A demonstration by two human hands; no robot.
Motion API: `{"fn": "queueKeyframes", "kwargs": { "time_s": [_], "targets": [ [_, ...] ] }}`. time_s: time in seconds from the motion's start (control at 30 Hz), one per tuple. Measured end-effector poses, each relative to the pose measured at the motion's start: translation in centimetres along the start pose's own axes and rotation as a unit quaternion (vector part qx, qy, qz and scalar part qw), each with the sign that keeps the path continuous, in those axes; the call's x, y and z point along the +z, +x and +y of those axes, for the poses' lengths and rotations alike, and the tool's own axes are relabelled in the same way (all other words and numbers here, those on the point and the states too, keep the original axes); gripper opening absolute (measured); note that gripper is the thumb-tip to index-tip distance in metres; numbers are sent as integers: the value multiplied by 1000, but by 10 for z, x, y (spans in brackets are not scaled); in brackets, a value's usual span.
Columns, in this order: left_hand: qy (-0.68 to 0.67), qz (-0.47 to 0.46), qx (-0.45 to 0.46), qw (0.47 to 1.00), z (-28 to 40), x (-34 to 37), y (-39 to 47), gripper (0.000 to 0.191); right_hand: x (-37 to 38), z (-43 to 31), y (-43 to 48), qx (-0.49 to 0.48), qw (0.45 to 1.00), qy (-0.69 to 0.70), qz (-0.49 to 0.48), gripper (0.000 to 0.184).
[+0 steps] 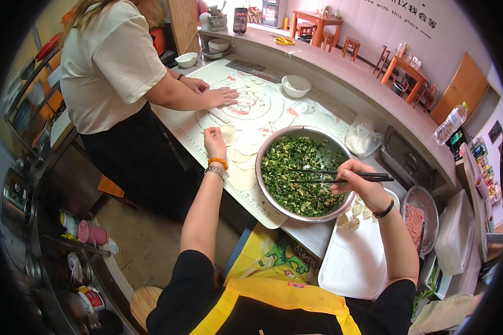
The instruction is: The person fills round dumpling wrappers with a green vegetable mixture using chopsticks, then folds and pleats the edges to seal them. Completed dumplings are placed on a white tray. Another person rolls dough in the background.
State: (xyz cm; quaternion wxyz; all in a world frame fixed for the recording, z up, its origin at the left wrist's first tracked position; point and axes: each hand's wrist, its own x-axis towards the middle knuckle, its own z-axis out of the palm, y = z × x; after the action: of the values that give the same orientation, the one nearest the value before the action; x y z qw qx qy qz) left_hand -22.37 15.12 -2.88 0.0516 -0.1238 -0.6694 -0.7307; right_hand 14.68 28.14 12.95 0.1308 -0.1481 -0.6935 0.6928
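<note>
My left hand (pixel 214 141) pinches the edge of a round dough wrapper (pixel 228 135) above the left side of a printed white pastry mat (pixel 184 121). More flat wrappers (pixel 244 155) overlap on the mat, just beyond my wrist. In my right hand (pixel 357 184) is a pair of black chopsticks (pixel 371 176). Their tips rest in chopped green filling (pixel 299 180) with small pale bits. That filling lies in a large steel bowl (pixel 305 217) in front of me. Beneath my right forearm, folded dumplings (pixel 356 213) sit at the far end of a white tray (pixel 352 268).
A co-worker (pixel 113 63) at the left presses a hand on the mat near a small rolling pin (pixel 219 115). A white bowl (pixel 296 86) and a plastic bag (pixel 362 138) stand along the back. Ground meat (pixel 414 224) fills part of a metal bowl (pixel 431 205) at right.
</note>
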Motion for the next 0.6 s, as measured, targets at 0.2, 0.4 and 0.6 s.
{"fn": "queueKeyframes", "kwargs": {
  "time_s": [0.2, 0.4, 0.6],
  "targets": [
    [-472, -70, -340, 810, 18, -10, -12, 31, 40, 21, 18, 81, 996, -30, 3, 19],
    [-645, -112, -426, 624, 43, -59, -50, 28, 32, 31, 10, 114, 990, -45, 70, 19],
    [-584, -134, -478, 642, 82, -78, -90, 33, 29, 16, -3, 86, 990, -10, 107, 20]
  ]
}}
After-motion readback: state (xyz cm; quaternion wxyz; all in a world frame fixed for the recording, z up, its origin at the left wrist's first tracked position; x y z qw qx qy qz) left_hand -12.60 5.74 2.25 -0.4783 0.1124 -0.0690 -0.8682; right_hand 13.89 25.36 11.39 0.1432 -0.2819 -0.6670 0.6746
